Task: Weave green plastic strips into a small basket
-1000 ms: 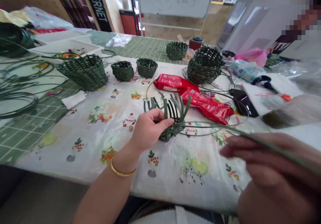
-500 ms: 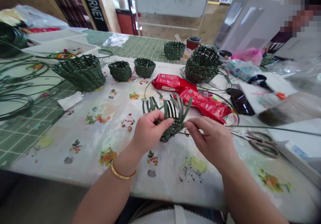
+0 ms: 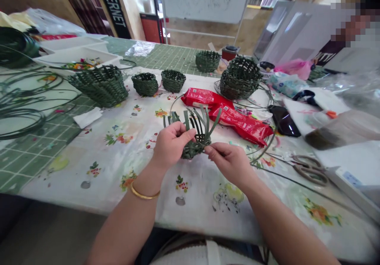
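Note:
A small, partly woven dark green basket [image 3: 192, 148] with loose strips standing up from its rim is between my hands, just above the patterned cloth. My left hand [image 3: 173, 143] grips its left side, thumb on the near strips. At the basket's right edge, my right hand [image 3: 227, 159] pinches a thin green strand between thumb and fingers. A long strand [image 3: 292, 180] trails off to the right beyond that hand. The left fingertips are partly hidden behind the strips.
Red packets [image 3: 240, 123] lie behind the basket. Finished baskets [image 3: 173, 80] stand farther back. To the right are scissors [image 3: 310, 169], a black phone [image 3: 284, 120] and a plastic tub [image 3: 341, 132]. Coiled strands [image 3: 22, 120] lie at left; part of a person shows at upper right.
Both hands and the small basket have shifted left, the right hand more so and closer to the left. The long strand at right now hangs lower.

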### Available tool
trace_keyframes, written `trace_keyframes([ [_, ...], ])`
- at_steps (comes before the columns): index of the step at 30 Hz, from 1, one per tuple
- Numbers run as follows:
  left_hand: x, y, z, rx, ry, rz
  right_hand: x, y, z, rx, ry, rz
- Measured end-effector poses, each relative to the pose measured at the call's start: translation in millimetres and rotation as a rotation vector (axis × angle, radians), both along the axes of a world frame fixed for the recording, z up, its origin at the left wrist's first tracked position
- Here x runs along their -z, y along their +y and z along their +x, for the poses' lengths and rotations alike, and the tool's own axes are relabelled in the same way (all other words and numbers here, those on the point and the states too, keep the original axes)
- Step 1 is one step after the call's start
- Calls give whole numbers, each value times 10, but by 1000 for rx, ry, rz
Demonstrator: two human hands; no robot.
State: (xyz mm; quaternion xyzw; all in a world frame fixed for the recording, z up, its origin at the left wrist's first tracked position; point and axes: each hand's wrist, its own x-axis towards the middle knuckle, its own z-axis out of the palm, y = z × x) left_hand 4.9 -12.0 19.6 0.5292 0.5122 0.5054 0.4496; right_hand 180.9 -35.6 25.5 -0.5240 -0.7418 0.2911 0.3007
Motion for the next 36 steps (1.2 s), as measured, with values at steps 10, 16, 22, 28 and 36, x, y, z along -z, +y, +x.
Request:
trace_keyframes([
  [10, -13, -39, 9, 19, 351, 177, 58, 87, 26, -93, 64, -279],
  [16, -17, 4, -17, 100, 317, 190, 113, 95, -9, -34, 100, -215],
  [22, 48, 88, -72, 173, 326, 187, 89, 72, 24, 46, 110, -142],
  [28, 68, 112, -44, 101, 548, 360, 86, 116, 65, 95, 306, -238],
  [36, 103, 103, 0, 129, 478, 420, 64, 44, 5, 10, 276, -101],
])
